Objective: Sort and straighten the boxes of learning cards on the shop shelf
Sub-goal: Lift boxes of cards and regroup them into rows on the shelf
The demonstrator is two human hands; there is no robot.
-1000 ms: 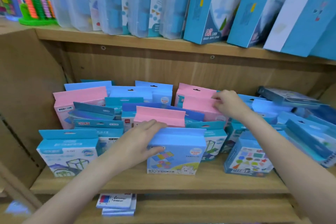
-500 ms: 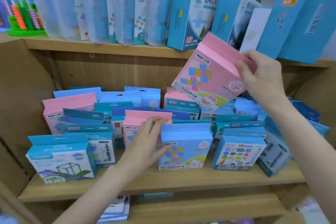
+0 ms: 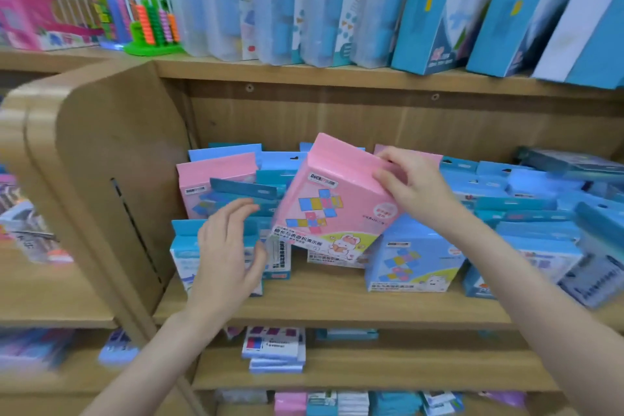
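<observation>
Pink box (image 3: 332,203) pinched at its top flap by right hand (image 3: 410,186), tilted above the shelf (image 3: 337,302) (front gap below). Left hand (image 3: 224,257) loose-fingered, holding nothing, against blue box (image 3: 189,258). Best lowered upright beside other pink box (image 3: 211,179).

The left hand (image 3: 229,253) covers a teal box's (image 3: 184,252) front (print unreadable); at three o'clock, blurred blue boxes (image 3: 594,246) run past the edge.

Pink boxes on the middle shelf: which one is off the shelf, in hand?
The tilted pink box, gripped at its top flap by the right hand. The other pink box stands at back left.
</observation>
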